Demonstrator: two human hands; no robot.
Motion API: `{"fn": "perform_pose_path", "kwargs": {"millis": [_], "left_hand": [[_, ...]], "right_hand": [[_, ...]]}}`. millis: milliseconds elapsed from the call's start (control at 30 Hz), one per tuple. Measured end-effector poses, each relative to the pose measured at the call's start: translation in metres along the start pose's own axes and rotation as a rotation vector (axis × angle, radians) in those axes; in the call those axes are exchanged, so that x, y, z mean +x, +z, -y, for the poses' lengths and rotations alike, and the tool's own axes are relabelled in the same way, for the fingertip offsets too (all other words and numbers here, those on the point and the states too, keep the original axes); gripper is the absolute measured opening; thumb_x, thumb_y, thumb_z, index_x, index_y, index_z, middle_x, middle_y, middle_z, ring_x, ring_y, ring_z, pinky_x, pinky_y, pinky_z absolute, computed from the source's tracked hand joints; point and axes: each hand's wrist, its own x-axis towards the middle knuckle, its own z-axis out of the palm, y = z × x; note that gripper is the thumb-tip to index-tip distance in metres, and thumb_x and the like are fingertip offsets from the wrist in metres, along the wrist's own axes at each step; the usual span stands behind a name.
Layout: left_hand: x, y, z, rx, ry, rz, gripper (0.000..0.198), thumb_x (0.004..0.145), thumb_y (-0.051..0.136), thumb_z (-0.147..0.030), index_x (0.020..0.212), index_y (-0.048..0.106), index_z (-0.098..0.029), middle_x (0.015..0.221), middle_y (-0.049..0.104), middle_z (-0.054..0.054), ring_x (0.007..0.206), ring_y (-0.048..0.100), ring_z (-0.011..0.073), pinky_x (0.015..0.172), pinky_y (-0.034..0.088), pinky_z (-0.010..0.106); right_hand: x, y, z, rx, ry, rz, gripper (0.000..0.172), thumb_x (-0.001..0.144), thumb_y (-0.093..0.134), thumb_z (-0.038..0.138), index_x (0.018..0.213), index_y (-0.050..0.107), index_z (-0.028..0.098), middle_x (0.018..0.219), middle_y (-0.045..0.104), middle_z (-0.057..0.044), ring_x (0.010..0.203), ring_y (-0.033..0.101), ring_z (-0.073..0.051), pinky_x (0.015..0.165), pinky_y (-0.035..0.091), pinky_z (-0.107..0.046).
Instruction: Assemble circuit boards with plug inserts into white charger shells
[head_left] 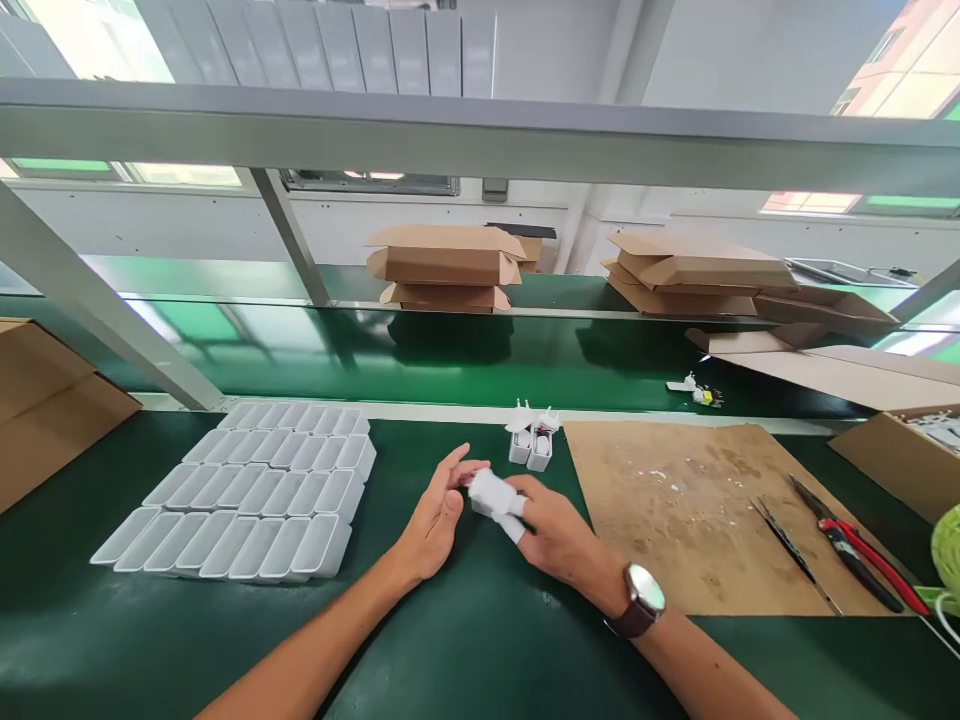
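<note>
Both hands meet over the green table, low in the middle of the view. My right hand (551, 530), with a wristwatch on its wrist, is closed around a small white plastic part (491, 494). My left hand (439, 510) touches the left end of that part with its fingertips, fingers curled toward it. Just beyond the hands stand two small white plug-like parts (531, 440) upright on the table.
A white plastic tray (247, 490) with several empty slots lies to the left. A brown cardboard sheet (697, 510) to the right carries tweezers (791, 548) and red-handled cutters (855, 550). Cardboard boxes (446, 265) sit beyond the green conveyor belt (375, 350).
</note>
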Motion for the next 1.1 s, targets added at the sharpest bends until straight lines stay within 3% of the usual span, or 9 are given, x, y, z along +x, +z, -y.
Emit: {"fn": "perform_pose_path", "kwargs": {"millis": [100, 400, 600, 800, 867, 967, 1100], "left_hand": [[0.0, 0.002, 0.001, 0.013, 0.017, -0.038, 0.076, 0.095, 0.04, -0.074, 0.15, 0.039, -0.022, 0.138, 0.063, 0.015, 0.123, 0.061, 0.0289, 0.105, 0.047, 0.045], [0.0, 0.001, -0.01, 0.166, -0.173, -0.082, 0.048, 0.099, 0.049, -0.058, 0.128, 0.064, -0.024, 0.122, 0.073, 0.008, 0.108, 0.069, 0.0233, 0.096, 0.055, 0.038], [0.001, 0.002, -0.012, 0.19, -0.187, -0.094, 0.048, 0.098, 0.049, -0.059, 0.126, 0.065, -0.023, 0.117, 0.074, 0.007, 0.103, 0.069, 0.0224, 0.093, 0.057, 0.037], [0.001, -0.001, -0.001, 0.183, -0.156, -0.075, 0.047, 0.1, 0.048, -0.055, 0.134, 0.058, -0.024, 0.118, 0.07, 0.009, 0.105, 0.067, 0.0226, 0.091, 0.056, 0.038], [0.0, -0.001, 0.003, 0.184, -0.041, -0.071, 0.061, 0.093, 0.062, -0.055, 0.143, 0.047, -0.024, 0.123, 0.066, 0.01, 0.109, 0.066, 0.024, 0.094, 0.056, 0.04], [-0.005, 0.003, 0.006, 0.35, 0.192, -0.036, 0.089, 0.079, 0.081, -0.043, 0.151, 0.033, -0.026, 0.128, 0.06, 0.011, 0.116, 0.063, 0.0273, 0.102, 0.053, 0.045], [-0.009, 0.012, -0.001, 0.573, 0.426, -0.077, 0.073, 0.089, 0.068, -0.025, 0.152, 0.029, -0.028, 0.126, 0.062, 0.012, 0.11, 0.065, 0.0257, 0.097, 0.055, 0.045]], "right_hand": [[-0.005, 0.004, -0.003, -0.037, 0.007, 0.089, 0.034, 0.097, 0.053, 0.01, 0.127, 0.061, 0.024, 0.115, 0.068, -0.01, 0.091, 0.07, -0.021, 0.075, 0.061, -0.031], [-0.007, 0.012, -0.006, 0.043, 0.071, 0.02, 0.033, 0.102, 0.052, 0.021, 0.134, 0.054, 0.027, 0.113, 0.067, -0.009, 0.092, 0.069, -0.022, 0.077, 0.06, -0.034], [-0.006, 0.01, -0.003, 0.049, 0.151, 0.072, 0.035, 0.1, 0.053, 0.021, 0.135, 0.055, 0.026, 0.108, 0.065, -0.008, 0.083, 0.065, -0.021, 0.074, 0.059, -0.033], [-0.006, 0.014, -0.004, 0.094, 0.156, 0.071, 0.025, 0.098, 0.053, 0.02, 0.121, 0.064, 0.025, 0.105, 0.064, -0.008, 0.087, 0.064, -0.021, 0.079, 0.058, -0.034], [-0.005, 0.016, -0.004, 0.253, 0.245, 0.005, 0.024, 0.098, 0.055, 0.027, 0.12, 0.065, 0.025, 0.111, 0.065, -0.009, 0.093, 0.065, -0.022, 0.083, 0.059, -0.037], [0.0, 0.015, 0.001, 0.735, 0.503, -0.064, 0.034, 0.096, 0.059, 0.044, 0.124, 0.063, 0.025, 0.115, 0.068, -0.01, 0.097, 0.069, -0.025, 0.084, 0.061, -0.042], [0.007, 0.01, 0.009, 1.254, 0.747, 0.03, 0.046, 0.092, 0.061, 0.056, 0.119, 0.066, 0.019, 0.102, 0.073, -0.01, 0.088, 0.074, -0.028, 0.086, 0.06, -0.048]]}}
